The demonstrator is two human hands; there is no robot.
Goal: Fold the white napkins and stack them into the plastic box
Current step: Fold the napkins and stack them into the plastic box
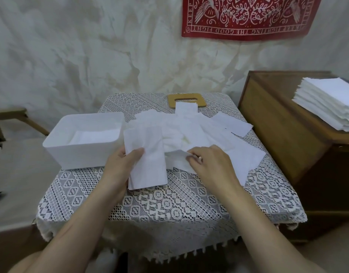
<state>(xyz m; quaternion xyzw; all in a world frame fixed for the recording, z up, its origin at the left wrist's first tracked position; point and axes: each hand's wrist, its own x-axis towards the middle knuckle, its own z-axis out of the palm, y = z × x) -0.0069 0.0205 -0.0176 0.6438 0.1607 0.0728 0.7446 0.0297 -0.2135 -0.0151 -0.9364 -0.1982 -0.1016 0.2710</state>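
White lace cloth covers the tabletop we lean over; near its middle our left hand grips a folded napkin, thumb on top and fingers hidden beneath, so the long rectangle lies with its near end towards us; just beside it our right hand pinches the edge of a loose napkin with curled fingertips; the two hands are apart, each clamped on its own sheet. Behind them a heap of napkins spreads unfolded and overlapping across the cloth, some crumpled at the centre. To the left, touching the heap's edge, stands the plastic box, white and open, with flat white napkins lying on its bottom. At the far edge of the tabletop a wooden lid with a slot lies partly under one sheet. On our right a brown cabinet carries a tall stack of napkins; a red printed cloth hangs on the creased pale wall behind.
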